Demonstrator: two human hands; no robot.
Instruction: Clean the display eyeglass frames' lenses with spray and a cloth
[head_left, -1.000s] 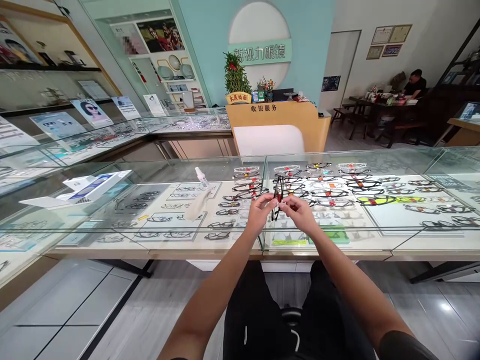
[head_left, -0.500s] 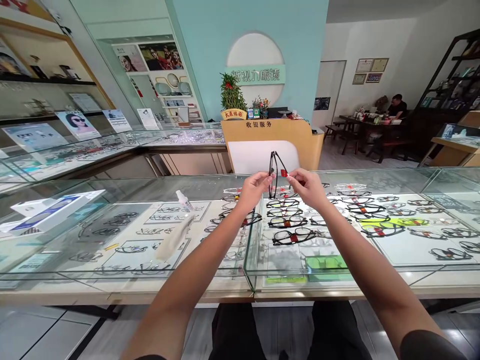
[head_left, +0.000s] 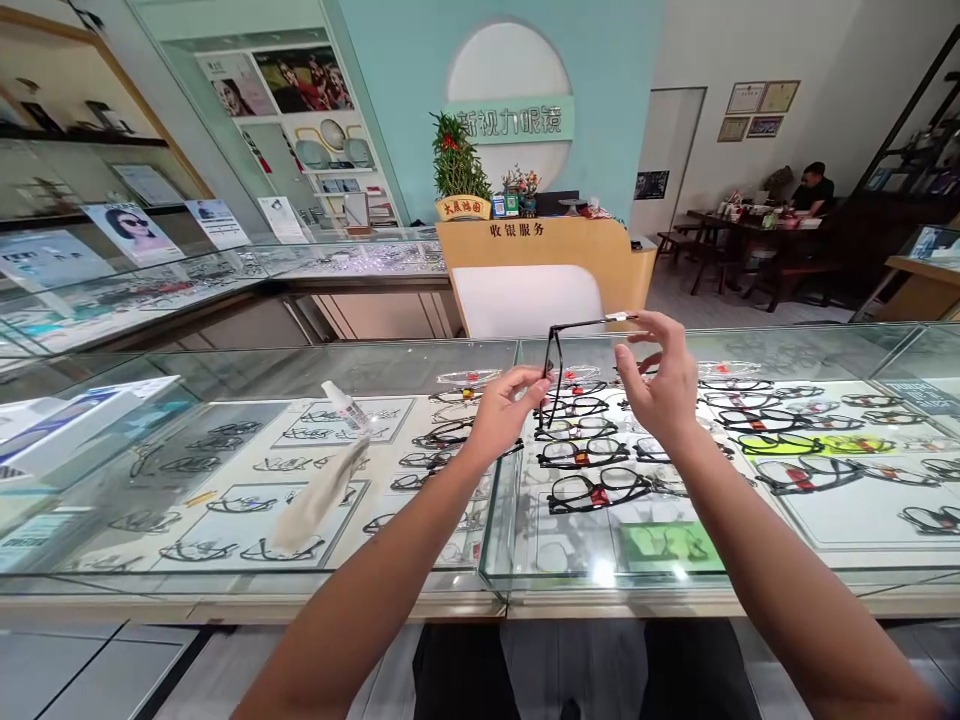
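Observation:
My left hand point(head_left: 510, 405) pinches a pair of dark-framed eyeglasses point(head_left: 554, 332) by the front frame, holding them upright above the glass display counter. One temple reaches out to the right, with a small white tag near its end. At that end is my right hand point(head_left: 664, 380), thumb and fingers spread apart; whether a fingertip touches the temple I cannot tell. Beneath both hands, rows of eyeglasses point(head_left: 581, 455) lie under the glass, several with red tags. The lenses in the held frame are seen almost edge-on.
On the left half of the glass counter point(head_left: 495, 540) lie a white spray bottle point(head_left: 343, 405) and a beige cloth point(head_left: 319, 500). A white box point(head_left: 90, 425) sits farther left. Beyond stands a wooden cashier desk point(head_left: 536, 240) with a potted plant point(head_left: 459, 165). A person point(head_left: 814, 190) sits at a table back right.
My right hand has opened and moved right and slightly up from its pinch. The glasses have turned, their temple now pointing right; the red tag on them no longer shows.

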